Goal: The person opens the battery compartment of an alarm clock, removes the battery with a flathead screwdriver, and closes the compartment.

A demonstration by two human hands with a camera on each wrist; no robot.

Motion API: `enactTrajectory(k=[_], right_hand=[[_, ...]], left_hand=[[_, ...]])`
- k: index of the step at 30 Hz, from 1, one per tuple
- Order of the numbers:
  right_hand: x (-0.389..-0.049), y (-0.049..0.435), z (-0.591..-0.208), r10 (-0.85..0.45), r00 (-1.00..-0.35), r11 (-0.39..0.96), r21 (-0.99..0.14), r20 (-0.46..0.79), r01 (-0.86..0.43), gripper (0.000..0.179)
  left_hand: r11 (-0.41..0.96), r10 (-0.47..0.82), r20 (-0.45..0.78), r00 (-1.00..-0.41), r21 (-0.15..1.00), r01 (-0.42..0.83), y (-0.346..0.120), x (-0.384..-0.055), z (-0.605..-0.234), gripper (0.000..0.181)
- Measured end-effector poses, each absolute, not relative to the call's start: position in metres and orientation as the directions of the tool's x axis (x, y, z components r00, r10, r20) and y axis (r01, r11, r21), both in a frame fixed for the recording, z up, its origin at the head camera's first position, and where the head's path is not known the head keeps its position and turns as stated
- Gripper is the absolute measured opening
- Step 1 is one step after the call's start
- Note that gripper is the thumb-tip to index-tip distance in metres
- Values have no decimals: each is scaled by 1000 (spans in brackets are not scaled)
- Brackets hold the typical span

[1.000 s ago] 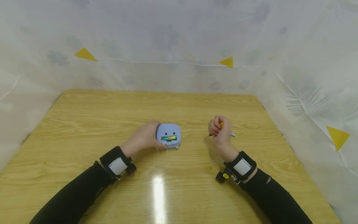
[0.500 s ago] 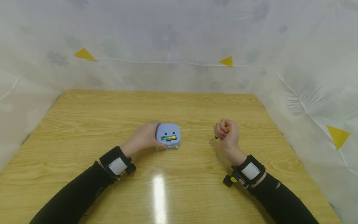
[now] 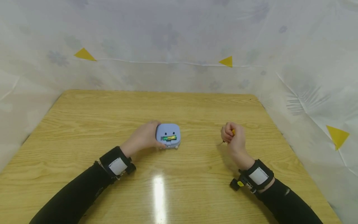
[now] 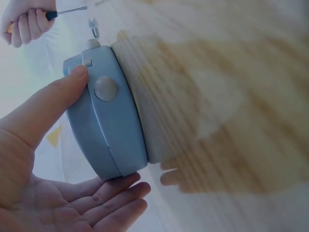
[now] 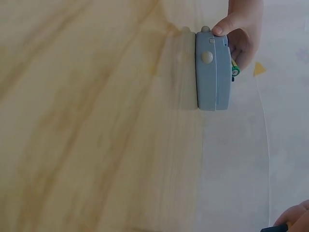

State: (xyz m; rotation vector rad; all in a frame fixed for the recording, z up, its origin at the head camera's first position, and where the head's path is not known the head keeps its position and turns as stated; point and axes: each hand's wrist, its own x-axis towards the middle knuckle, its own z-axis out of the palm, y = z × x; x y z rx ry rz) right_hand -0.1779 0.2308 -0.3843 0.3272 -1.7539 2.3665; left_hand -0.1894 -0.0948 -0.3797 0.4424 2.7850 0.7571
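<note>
My left hand (image 3: 144, 139) grips the left side of a light-blue rounded-square alarm clock (image 3: 168, 128), which lies back up on the table. Its thumb presses near a small slider on the clock's edge in the left wrist view. A green-and-gold battery (image 3: 169, 137) sits in the uncovered compartment, below two black knobs. To the right, apart from the clock, my right hand (image 3: 236, 140) holds a screwdriver (image 4: 72, 10) by its yellow-and-black handle, the metal shaft pointing out of the fist. Most of the handle is hidden by the curled fingers.
A small grey-blue piece (image 4: 94, 29) shows beyond the clock in the left wrist view; its kind is unclear. The wood-grain table (image 3: 179, 109) ends at a pale patterned sheet (image 3: 167, 37) with yellow triangles, hanging behind and at the sides.
My right hand has moved right and a little toward me, still holding the screwdriver. A blue piece seen beside it a second ago no longer shows in the head view. The left hand stays put.
</note>
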Motion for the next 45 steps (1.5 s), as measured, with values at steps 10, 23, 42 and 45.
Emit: enactTrajectory(k=[10,23,42,45], right_hand=[[-178,237,-382,104,-976,-120,-972,192,-204,40],[-177,241,-386,152,-964,270,-948,217,-171,44],[-186,248,-380,-131,-989,366,-930,-75,22,36],[-184,249,-382,-186,-983,442,-893,9,-91,35]], left_hand=[[823,344,-125,-930,518,235,-96,-189,-380,103],[826,339,-131,-932,516,229,-94,-190,-379,101],[827,341,-133,-931,514,229,-95,-189,-382,103],[823,343,-128,-931,519,232,-96,-189,-381,102]])
